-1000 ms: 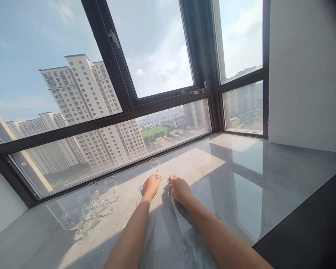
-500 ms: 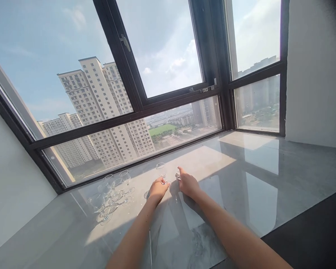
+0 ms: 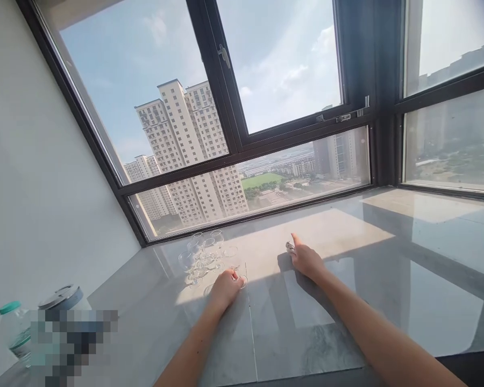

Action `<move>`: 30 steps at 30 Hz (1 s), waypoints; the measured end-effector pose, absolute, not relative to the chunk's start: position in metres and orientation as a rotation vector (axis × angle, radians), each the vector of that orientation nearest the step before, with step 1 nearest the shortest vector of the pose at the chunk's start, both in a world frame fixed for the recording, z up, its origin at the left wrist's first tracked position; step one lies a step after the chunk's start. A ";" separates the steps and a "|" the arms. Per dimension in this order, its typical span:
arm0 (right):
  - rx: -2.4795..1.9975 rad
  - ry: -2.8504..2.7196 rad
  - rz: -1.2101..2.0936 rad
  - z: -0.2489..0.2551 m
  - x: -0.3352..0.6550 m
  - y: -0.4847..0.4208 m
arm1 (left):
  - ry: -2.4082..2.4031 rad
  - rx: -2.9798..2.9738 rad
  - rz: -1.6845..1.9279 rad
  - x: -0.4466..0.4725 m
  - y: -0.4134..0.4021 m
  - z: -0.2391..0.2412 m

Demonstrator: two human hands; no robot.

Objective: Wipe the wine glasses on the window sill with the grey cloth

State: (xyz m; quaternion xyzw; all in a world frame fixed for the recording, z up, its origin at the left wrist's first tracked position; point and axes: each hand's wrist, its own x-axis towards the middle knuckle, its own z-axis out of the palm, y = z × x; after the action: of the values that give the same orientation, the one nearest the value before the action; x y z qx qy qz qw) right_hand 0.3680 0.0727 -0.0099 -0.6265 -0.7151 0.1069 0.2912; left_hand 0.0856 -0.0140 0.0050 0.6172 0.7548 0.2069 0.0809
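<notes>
The left hand [image 3: 226,290] was closed on the lower part of a stemmed glass [image 3: 231,255], its bowl beyond the fingers; whether its foot touched the windowsill [image 3: 306,344] could not be told. A cluster of clear glasses [image 3: 204,259] stood near it, toward the window. The right hand [image 3: 307,262] was well apart, fingers curled; anything inside was too small to tell. A green-capped bottle [image 3: 13,325] stood beside a lidded tub [image 3: 62,298] at far left.
</notes>
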 end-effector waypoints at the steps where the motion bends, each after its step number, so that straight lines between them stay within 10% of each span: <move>1: -1.670 -1.905 0.284 -0.011 0.368 0.074 | 2.306 1.817 0.612 0.081 -0.018 0.005; 30: -1.626 -1.819 0.237 -0.008 0.369 0.074 | 2.667 1.629 0.611 0.020 -0.030 -0.001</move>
State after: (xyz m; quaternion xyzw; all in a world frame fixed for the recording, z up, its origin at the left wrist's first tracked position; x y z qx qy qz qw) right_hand 0.3693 0.0740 -0.0077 -0.6242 -0.6984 0.0909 0.3382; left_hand 0.0199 -0.0297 -0.0006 0.5114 0.8374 0.1919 -0.0215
